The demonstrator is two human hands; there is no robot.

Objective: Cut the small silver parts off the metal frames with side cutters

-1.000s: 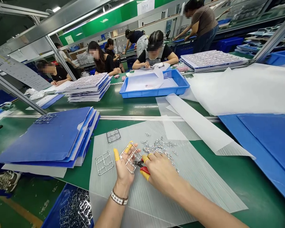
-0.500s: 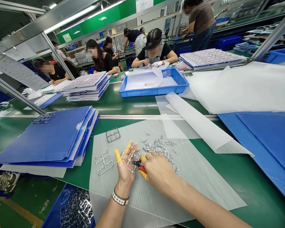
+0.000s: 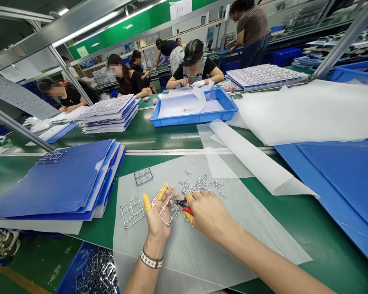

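My left hand is palm up, with yellow covers on its thumb and a finger, and grips a thin chrome sprue frame. In my right hand is a pair of red-handled nippers, its jaws at the right side of the frame. Small chrome pieces lie in a loose heap behind my right hand, and a few more show just below the jaws. Two other sprue frames, one silver and one darker, rest on the translucent sheet left of my hand.
Blue folders are stacked at left with another frame on top. A blue bin of chrome frames sits below the table edge. Rolled film, blue boards and a blue tray lie beyond. Several co-workers sit or stand opposite.
The nipper jaws have moved slightly up along the frame's right side. My right hand has shifted a little, and chrome pieces now show below the jaws. The camera view has drifted slightly.
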